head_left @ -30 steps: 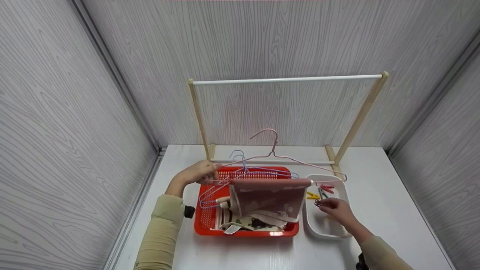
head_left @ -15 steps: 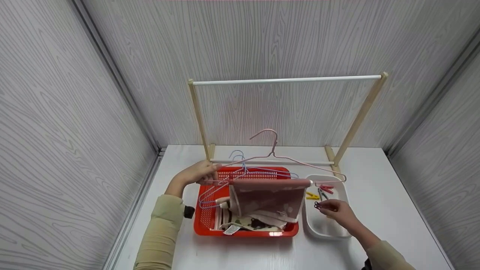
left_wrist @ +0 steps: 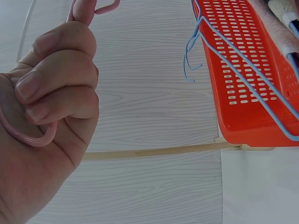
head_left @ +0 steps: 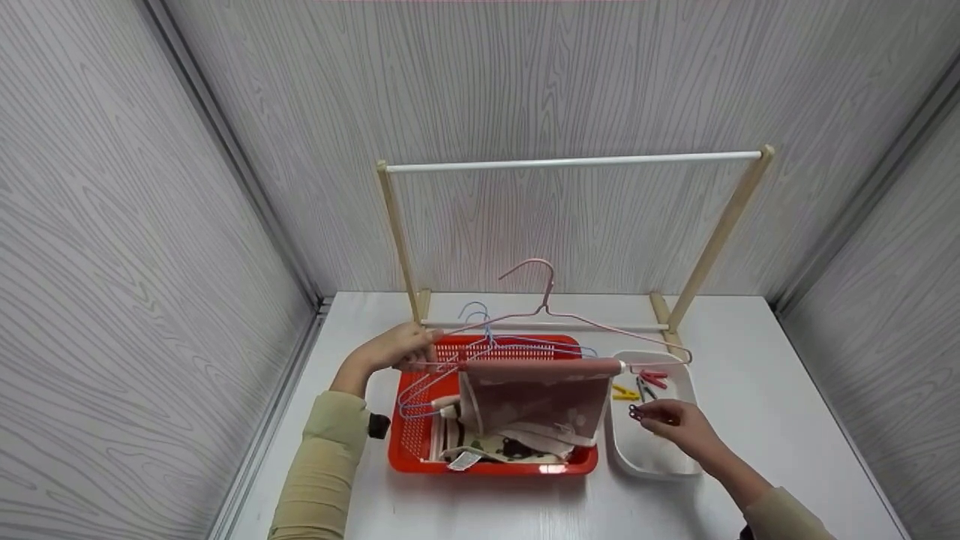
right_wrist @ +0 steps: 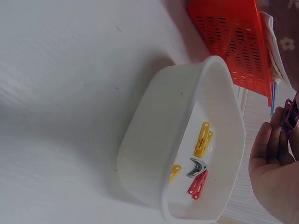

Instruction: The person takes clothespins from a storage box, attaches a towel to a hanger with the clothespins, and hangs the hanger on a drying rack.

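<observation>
My left hand [head_left: 397, 349] grips the left end of a pink hanger [head_left: 581, 318]; in the left wrist view its fingers curl round the pink wire. A dusty-pink cloth [head_left: 540, 397] is folded over the hanger's lower bar and hangs down over the red basket. With my right hand [head_left: 679, 427] I pinch a dark purple clothespin [right_wrist: 289, 114] above the white bin [head_left: 652, 457], to the right of the cloth and apart from it. Inside that bin lie yellow clothespins [right_wrist: 202, 140], a grey one [right_wrist: 196, 168] and a red one [right_wrist: 198, 185].
The red basket [head_left: 401, 454] holds blue hangers [head_left: 480, 345] and patterned cloths [head_left: 517, 448]. Behind it stands a rack with a white top rail [head_left: 574, 162] and wooden posts [head_left: 720, 236]. Grey wood-patterned walls enclose the white table [head_left: 757, 375].
My right hand has shifted only slightly, lifting the purple clothespin a little within the white bin's area. The left hand and the hanger with its cloth stay nearly still.
</observation>
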`<state>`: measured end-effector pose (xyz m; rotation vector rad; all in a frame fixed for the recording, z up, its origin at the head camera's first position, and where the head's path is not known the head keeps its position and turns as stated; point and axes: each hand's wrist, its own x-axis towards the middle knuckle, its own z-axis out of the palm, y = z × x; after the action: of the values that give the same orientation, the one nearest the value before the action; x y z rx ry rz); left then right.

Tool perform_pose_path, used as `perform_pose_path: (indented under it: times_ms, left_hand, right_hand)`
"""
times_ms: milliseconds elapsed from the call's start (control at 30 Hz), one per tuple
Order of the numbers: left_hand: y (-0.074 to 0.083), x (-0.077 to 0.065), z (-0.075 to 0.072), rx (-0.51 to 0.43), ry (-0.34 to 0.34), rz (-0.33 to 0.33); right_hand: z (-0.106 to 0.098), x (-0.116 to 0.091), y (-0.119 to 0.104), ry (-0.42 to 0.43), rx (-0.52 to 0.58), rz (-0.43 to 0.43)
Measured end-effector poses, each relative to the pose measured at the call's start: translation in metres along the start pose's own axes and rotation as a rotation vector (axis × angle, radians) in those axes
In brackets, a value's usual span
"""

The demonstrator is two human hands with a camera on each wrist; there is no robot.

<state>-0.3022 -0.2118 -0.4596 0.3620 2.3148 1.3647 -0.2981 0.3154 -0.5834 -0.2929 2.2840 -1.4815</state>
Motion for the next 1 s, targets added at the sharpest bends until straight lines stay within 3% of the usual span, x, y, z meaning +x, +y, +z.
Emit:
perform_pose_path:
  times_ms: [433,1000]
  left_hand:
    - [0.0,0.001,0.002,-0.025,0.001,0.014]
    - [-0.002,-0.001,0.001,-0.03,0.0,0.026]
  right_hand:
    - [0.0,-0.009,-0.02,-0.015,0.039,-0.05]
    - [-0.01,-0.021,-0.042,-0.026,0.11,-0.03]
